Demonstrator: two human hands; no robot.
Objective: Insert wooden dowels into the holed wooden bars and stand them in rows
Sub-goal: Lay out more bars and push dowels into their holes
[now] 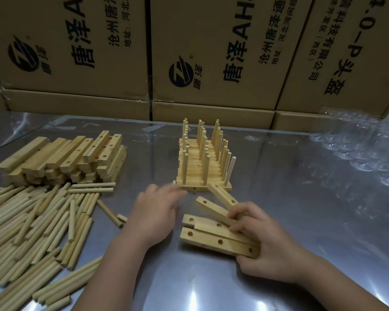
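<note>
Several holed wooden bars point(213, 234) lie loose on the metal table in front of me, some crossed over others. My right hand point(261, 241) grips the right ends of these bars, fingers curled over them. My left hand point(154, 212) hovers just left of them with fingers stretched toward the front bar of the finished rows point(203, 162), bars side by side with upright dowels in them. Whether it holds a dowel I cannot tell. Loose dowels point(38, 223) lie heaped at the left.
A stack of unfilled holed bars point(61, 158) sits at the back left. Printed cardboard boxes point(211, 52) wall off the far edge of the table. Crumpled clear plastic point(364, 147) lies at the right.
</note>
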